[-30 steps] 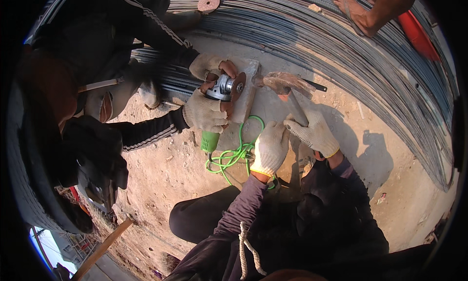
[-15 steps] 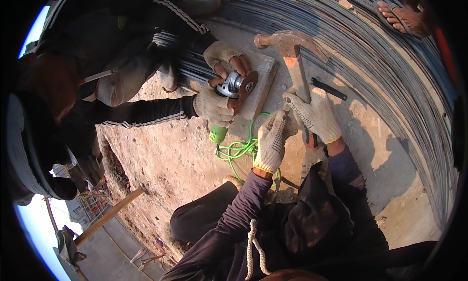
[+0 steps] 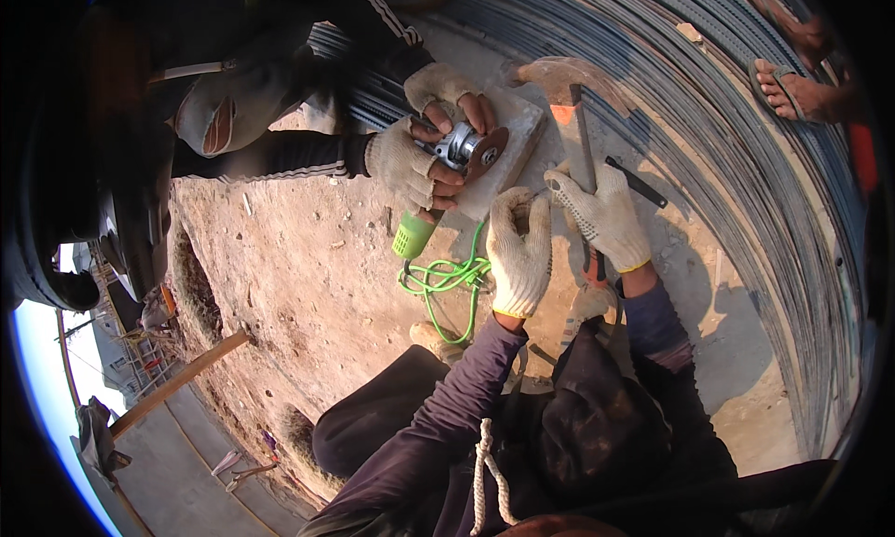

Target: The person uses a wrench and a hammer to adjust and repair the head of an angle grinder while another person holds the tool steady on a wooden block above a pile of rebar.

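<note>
A claw hammer [image 3: 577, 141] with an orange band below its rusty head runs up from my gloved right hand [image 3: 604, 215], which is closed about the handle. Its red and black grip end shows below the palm. Close beside it, my gloved left hand [image 3: 520, 253] has its fingers curled in a pinch near my right fingertips. Whatever small thing lies between them is too small to make out. To the left, a co-worker's gloved hands [image 3: 406, 164] hold an angle grinder [image 3: 459, 147] with a brown disc and green body over a pale slab [image 3: 522, 131].
Long bundled steel bars [image 3: 736, 164] curve along the far and right sides. A green cable [image 3: 447, 276] lies coiled left of my left hand. A black bar-shaped piece [image 3: 636, 183] lies on the ground at right. Another person's sandalled foot [image 3: 788, 91] stands on the bars.
The view has shifted slightly. My left hand has turned, showing its curled fingers and less of the dotted palm. The hammer has tilted a little in my right hand. The co-worker still holds the grinder.
</note>
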Demonstrator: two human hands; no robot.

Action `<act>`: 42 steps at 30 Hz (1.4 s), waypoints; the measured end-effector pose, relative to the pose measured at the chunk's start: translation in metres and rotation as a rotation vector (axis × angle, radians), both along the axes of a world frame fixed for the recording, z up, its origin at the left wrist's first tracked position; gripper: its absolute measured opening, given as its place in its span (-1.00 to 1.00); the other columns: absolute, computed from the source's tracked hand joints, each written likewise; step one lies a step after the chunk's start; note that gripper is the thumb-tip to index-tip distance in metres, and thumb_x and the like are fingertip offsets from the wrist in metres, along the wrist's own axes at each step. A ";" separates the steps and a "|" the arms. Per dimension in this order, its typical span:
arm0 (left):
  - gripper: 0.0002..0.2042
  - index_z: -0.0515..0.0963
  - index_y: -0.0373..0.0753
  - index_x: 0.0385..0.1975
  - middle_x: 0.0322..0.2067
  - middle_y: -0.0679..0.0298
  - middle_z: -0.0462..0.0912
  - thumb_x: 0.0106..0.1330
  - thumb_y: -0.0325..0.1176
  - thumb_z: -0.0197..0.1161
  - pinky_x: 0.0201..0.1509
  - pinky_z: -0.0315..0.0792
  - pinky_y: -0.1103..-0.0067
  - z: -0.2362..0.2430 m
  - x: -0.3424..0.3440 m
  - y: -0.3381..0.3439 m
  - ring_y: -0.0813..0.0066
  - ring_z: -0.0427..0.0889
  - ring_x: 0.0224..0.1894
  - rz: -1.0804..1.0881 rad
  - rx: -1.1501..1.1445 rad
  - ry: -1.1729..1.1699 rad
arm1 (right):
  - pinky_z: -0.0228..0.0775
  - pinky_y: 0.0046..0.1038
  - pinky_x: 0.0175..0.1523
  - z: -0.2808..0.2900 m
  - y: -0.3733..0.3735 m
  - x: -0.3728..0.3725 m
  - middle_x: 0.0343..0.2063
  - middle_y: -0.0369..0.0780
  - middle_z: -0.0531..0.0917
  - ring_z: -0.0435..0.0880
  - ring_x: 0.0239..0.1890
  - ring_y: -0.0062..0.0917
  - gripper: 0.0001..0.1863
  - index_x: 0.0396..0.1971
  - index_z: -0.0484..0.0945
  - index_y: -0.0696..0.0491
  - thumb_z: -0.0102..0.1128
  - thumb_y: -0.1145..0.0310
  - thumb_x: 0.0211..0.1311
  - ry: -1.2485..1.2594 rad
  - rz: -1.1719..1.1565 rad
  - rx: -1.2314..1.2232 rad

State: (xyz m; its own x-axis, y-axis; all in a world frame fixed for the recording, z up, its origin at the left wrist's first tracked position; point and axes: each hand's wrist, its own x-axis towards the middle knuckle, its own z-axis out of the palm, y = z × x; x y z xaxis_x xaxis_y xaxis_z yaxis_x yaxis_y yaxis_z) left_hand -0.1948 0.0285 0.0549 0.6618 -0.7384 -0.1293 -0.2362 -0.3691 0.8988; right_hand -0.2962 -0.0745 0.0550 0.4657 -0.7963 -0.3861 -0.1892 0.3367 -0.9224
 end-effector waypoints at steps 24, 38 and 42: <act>-0.83 0.54 -0.17 -0.03 -0.23 0.34 0.65 0.52 -0.27 0.15 -0.21 0.56 0.60 -0.042 0.020 -0.045 0.49 0.63 -0.24 0.341 -0.664 1.605 | 0.28 -0.64 -0.60 -0.001 -0.029 0.046 -0.50 -0.25 0.68 0.51 -0.68 -0.75 -0.81 -0.23 0.64 0.22 0.28 0.38 0.37 -0.227 0.018 -0.048; -0.79 0.56 -0.15 0.05 -0.12 0.26 0.66 0.49 -0.31 0.18 0.12 0.59 0.30 -0.066 0.025 -0.046 0.30 0.65 -0.06 0.407 -0.746 1.657 | 0.30 -0.64 -0.57 0.010 -0.021 0.041 -0.52 -0.27 0.63 0.50 -0.66 -0.73 -0.78 -0.10 0.57 0.24 0.20 0.39 0.43 -0.026 0.009 -0.144; -0.76 0.54 -0.16 0.10 0.00 0.17 0.62 0.49 -0.34 0.16 0.32 0.44 0.15 -0.059 0.016 -0.057 0.15 0.57 0.12 0.510 -0.685 1.648 | 0.32 -0.64 -0.59 0.023 -0.009 -0.002 -0.52 -0.27 0.59 0.49 -0.67 -0.71 -0.68 0.09 0.44 0.21 0.08 0.31 0.51 -0.119 -0.157 -0.074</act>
